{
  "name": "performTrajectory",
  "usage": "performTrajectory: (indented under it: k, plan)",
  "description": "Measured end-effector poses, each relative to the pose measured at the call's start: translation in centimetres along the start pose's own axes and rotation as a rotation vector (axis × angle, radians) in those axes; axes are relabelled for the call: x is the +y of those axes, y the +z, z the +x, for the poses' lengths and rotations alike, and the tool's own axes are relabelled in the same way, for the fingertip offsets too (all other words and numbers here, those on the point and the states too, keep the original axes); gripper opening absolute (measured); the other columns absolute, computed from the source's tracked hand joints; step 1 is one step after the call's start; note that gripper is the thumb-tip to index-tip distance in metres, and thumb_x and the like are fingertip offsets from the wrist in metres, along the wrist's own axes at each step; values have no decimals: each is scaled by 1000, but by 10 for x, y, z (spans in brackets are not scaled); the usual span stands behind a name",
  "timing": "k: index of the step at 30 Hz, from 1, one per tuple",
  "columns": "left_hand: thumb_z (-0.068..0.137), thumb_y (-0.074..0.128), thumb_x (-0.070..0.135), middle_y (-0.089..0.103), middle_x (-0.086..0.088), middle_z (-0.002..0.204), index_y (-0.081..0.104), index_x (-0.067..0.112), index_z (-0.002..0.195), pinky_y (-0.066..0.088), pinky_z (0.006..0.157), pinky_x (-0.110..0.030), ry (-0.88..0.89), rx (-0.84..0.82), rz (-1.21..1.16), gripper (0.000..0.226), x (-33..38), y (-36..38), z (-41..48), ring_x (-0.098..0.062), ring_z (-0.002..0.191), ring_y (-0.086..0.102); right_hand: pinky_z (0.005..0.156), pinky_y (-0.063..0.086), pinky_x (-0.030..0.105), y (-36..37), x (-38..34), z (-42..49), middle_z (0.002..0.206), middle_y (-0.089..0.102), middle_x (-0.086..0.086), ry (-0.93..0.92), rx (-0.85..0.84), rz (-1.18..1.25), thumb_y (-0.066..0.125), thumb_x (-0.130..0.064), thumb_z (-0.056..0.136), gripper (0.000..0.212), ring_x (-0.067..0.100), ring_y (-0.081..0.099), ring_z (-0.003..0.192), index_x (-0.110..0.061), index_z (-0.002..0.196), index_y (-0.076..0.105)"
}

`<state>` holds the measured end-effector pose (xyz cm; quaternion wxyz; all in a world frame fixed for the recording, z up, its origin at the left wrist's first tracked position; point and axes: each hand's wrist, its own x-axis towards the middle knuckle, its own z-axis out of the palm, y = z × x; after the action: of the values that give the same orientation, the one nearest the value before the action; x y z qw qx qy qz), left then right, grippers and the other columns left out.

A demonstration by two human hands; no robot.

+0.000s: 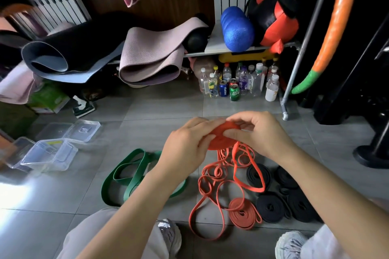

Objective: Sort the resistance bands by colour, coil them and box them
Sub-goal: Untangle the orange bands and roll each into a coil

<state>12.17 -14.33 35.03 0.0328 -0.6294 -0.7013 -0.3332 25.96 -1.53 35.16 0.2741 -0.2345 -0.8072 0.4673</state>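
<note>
We see an orange coil (224, 135) held up, loose orange bands (219, 176) trailing to the floor, green bands (130, 171) sprawled left, black coils (280, 197) right, clear boxes (49, 153) open far left.

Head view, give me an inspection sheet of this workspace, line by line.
Surface: grey tiled floor.
Job's things: orange coil held in both hands; loose orange bands; coiled orange band; loose green bands; black coils; clear boxes, open.
Clutter: bottles and cans.
Grips: left hand and right hand pinch the coil.
Cables: nothing seen.
Surroundings: rolled mats, blue foam roller, metal rack.
</note>
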Motion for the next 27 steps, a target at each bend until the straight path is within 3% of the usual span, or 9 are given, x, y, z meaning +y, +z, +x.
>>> performTrajectory:
  k: [2, 5, 7, 11, 14, 17, 20, 24, 27]
  plan:
    - [85, 59, 12, 60, 23, 97, 61, 40, 117, 48, 77, -16, -114, 70, -173, 43, 2, -2, 1, 4, 92, 55, 77, 53, 18, -3, -1, 0, 84, 71, -14, 16, -5, 120, 77, -11, 73, 28, 3, 68, 78, -35, 85, 67]
    - [85, 64, 6, 63, 21, 97, 61, 54, 108, 52, 85, -29, -280, 134, -388, 54, 4, -5, 3, -6, 93, 61, 76, 53, 16, -5, -2, -2, 80, 71, -16, 26, 3, 223, 76, -20, 68, 23, 1, 69, 78, -33, 85, 67]
    - [86, 63, 1, 67, 14, 94, 64, 51, 101, 56, 76, -32, -363, 185, -581, 53, 7, -7, 5, -15, 90, 66, 73, 53, 14, -6, -2, -2, 76, 70, -19, 40, 12, 259, 73, -30, 62, 24, 0, 69, 76, -31, 85, 68]
    - [87, 59, -5, 69, 13, 91, 60, 32, 103, 54, 60, -24, -429, 209, -830, 41, 13, -12, 8, -8, 82, 68, 67, 52, 14, -5, -3, -2, 74, 73, -13, 48, 26, 397, 71, -24, 62, 23, 4, 70, 73, -25, 85, 69]
    - [86, 59, -7, 61, 2, 104, 54, 33, 104, 53, 69, -29, -393, 142, -713, 43, 10, -11, 5, -15, 91, 64, 68, 53, 14, -2, -2, -2, 73, 72, -15, 50, 30, 359, 73, -22, 64, 21, 3, 69, 73, -27, 84, 69]
    - [83, 66, 10, 55, 9, 116, 48, 32, 119, 48, 84, -29, -233, 58, -155, 46, 1, -13, -1, -11, 102, 58, 75, 56, 24, 1, 0, -1, 78, 73, -12, 52, -5, 149, 77, -14, 72, 22, 6, 70, 74, -30, 87, 71]
    - [86, 57, 25, 48, 6, 126, 38, 37, 135, 53, 77, -32, 50, -57, 166, 53, -5, -10, -7, -18, 103, 58, 79, 57, 34, 7, 0, -1, 82, 74, -6, 40, -62, 20, 76, -12, 76, 23, 7, 70, 75, -32, 87, 71]
    - [91, 49, 19, 56, 5, 111, 49, 38, 126, 54, 74, -33, 48, -4, 42, 40, -8, -6, -8, -17, 92, 60, 80, 57, 36, 11, -3, 0, 84, 74, -5, 29, -42, 70, 77, -11, 74, 26, 9, 70, 77, -33, 86, 71]
    - [87, 55, 9, 57, 7, 106, 57, 35, 123, 47, 82, -20, -44, 71, -129, 45, -10, -7, -7, -5, 97, 55, 80, 56, 25, 7, -7, 2, 85, 73, -8, 42, -29, 113, 77, -12, 74, 24, 5, 70, 79, -23, 94, 73]
